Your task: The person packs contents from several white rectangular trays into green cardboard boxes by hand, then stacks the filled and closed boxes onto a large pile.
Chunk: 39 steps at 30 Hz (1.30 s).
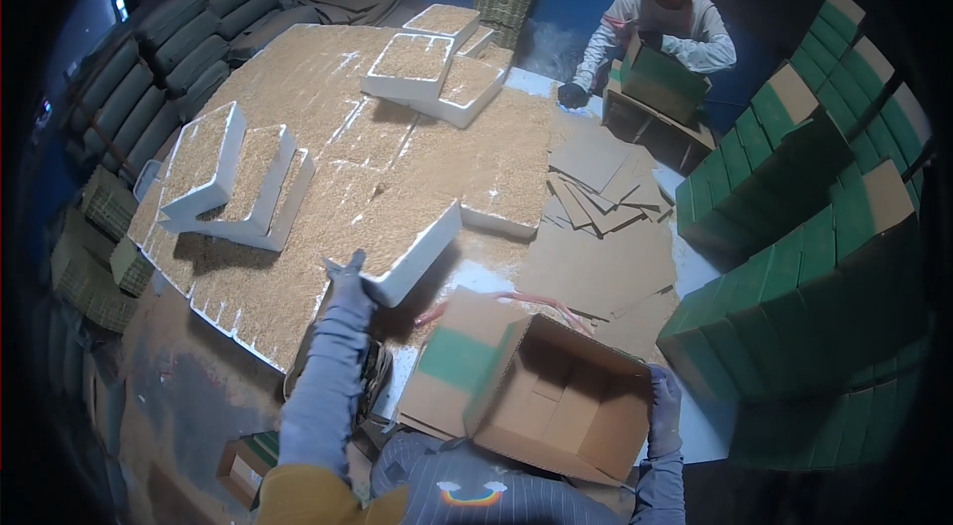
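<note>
My left hand [351, 279], in a grey glove, grips the near corner of a white foam-like tray [421, 257] filled with tan granular material. That tray is tilted, its near end raised over a shadowed gap. My right hand [665, 406], also gloved, holds the right side of an open cardboard box [566, 406]. The box leans toward my apron, with its opening facing up and its bare inside visible. One flap with a green band [458, 357] spreads out to the left. My right fingers are partly hidden at the box's edge.
Filled trays [409, 60] stand stacked at the back and more [238, 175] at the left. Flat cardboard sheets [603, 227] lie right of centre. Green boxes [789, 294] tower at the right. Across the table, a person [663, 26] handles a green box [663, 82].
</note>
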Tool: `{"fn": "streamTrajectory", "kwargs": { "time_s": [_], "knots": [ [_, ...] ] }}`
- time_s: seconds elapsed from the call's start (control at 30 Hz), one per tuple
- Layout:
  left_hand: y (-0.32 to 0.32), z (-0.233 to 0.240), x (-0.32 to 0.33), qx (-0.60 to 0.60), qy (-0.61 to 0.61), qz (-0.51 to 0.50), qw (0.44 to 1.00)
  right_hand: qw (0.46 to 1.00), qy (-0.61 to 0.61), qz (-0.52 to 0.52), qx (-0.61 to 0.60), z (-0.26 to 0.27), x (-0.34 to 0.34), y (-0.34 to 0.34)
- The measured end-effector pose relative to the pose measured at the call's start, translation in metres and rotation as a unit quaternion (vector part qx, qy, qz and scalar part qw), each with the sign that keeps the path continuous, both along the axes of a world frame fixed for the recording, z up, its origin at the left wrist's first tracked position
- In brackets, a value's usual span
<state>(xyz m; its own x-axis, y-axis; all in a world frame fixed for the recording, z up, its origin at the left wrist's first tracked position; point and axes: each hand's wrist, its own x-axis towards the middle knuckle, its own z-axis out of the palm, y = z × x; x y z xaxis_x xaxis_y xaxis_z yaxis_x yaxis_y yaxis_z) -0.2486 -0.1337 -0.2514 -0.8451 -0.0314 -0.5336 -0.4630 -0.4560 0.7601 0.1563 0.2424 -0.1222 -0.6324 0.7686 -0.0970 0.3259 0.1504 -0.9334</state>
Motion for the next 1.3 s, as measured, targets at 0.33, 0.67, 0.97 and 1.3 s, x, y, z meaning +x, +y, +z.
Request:
{"fn": "streamTrajectory", "kwargs": {
  "time_s": [0.33,0.67,0.97,1.3],
  "knots": [
    [0.090,0.220,0.115,0.177,0.070,-0.383,0.904,0.989,-0.021,0.142,-0.035,-0.036,-0.062,0.066],
    [0.097,0.221,0.197,0.109,0.057,-0.467,0.876,0.983,0.003,0.179,-0.045,-0.037,-0.048,0.063],
    [0.080,0.142,0.207,-0.271,0.242,-0.526,0.769,0.901,-0.159,0.330,-0.234,0.006,-0.081,0.083],
    [0.084,0.171,0.232,-0.451,0.491,-0.420,0.616,0.795,-0.369,0.180,0.447,-0.154,-0.244,0.179]
  ]
}}
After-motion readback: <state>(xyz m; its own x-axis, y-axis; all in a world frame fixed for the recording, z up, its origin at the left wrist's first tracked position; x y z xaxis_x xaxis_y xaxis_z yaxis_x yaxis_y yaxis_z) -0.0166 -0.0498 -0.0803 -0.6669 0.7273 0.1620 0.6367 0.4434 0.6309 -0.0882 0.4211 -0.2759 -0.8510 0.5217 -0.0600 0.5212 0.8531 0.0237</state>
